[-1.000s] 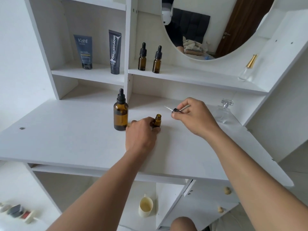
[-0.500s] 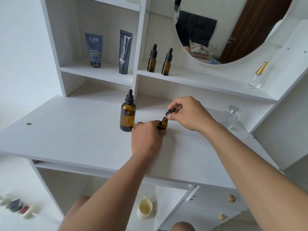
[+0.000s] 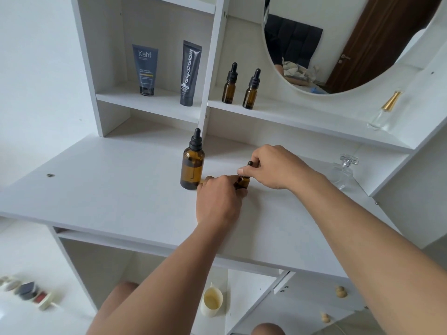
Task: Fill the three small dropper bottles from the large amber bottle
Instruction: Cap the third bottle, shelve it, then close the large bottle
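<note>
The large amber bottle (image 3: 192, 165) stands capped with its black dropper top on the white desk (image 3: 108, 187). Just to its right a small amber dropper bottle (image 3: 242, 182) stands on the desk, gripped at its base by my left hand (image 3: 219, 199). My right hand (image 3: 273, 166) pinches the black dropper cap (image 3: 249, 164), which sits on the small bottle's neck. Two more small capped dropper bottles (image 3: 229, 84) (image 3: 251, 90) stand side by side on the shelf above.
Two cosmetic tubes (image 3: 145, 70) (image 3: 189, 72) stand in the left shelf compartment. A clear glass perfume bottle (image 3: 344, 174) sits on the desk at right, another with a gold cap (image 3: 384, 111) on the shelf. A round mirror (image 3: 338, 39) hangs behind. A cream cup (image 3: 212, 301) lies below.
My right hand carried the dropper cap, pipette out, from the right down onto the small bottle's neck. My left hand kept hold of the small bottle. The camera moved closer.
</note>
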Demonstrator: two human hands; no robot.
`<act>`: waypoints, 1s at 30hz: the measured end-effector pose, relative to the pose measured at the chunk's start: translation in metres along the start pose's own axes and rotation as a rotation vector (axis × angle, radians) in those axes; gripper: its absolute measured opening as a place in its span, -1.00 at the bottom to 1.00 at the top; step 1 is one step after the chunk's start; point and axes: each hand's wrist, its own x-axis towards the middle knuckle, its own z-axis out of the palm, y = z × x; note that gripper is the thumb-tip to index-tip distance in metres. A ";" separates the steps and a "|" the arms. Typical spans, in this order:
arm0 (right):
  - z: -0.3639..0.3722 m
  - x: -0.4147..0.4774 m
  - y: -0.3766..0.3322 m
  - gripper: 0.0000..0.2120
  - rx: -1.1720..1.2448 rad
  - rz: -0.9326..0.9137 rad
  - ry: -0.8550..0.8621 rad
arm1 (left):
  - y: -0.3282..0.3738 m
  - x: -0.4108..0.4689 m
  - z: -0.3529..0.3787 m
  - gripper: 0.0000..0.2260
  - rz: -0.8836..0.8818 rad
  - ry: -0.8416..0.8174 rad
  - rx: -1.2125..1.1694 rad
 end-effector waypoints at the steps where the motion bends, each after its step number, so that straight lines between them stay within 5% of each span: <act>1: 0.000 0.000 0.001 -0.64 0.005 -0.003 -0.011 | 0.000 0.000 0.000 -0.80 0.001 -0.001 -0.002; 5: -0.001 0.002 0.000 -0.87 0.038 -0.030 -0.051 | -0.001 0.001 0.001 -0.85 0.000 0.002 0.003; 8: -0.002 0.000 -0.001 -0.62 -0.045 -0.002 -0.035 | -0.002 0.000 0.002 -0.81 0.008 0.012 0.004; 13: -0.002 0.003 0.002 -0.87 0.027 -0.039 -0.070 | -0.002 0.001 0.002 -0.86 0.010 0.006 -0.004; 16: -0.002 0.002 0.001 -0.72 -0.015 -0.030 -0.056 | -0.003 0.001 0.003 -0.83 0.015 0.014 -0.004; 20: 0.001 0.003 0.004 -0.90 0.064 -0.040 -0.055 | -0.003 0.001 0.003 -0.86 0.014 0.008 -0.007; 24: 0.003 0.001 0.005 -0.69 0.006 -0.015 -0.032 | -0.003 0.001 0.004 -0.83 0.017 0.010 -0.002; 30: 0.004 0.001 0.009 -0.74 0.056 -0.015 -0.033 | -0.003 0.001 0.003 -0.87 0.019 0.009 0.004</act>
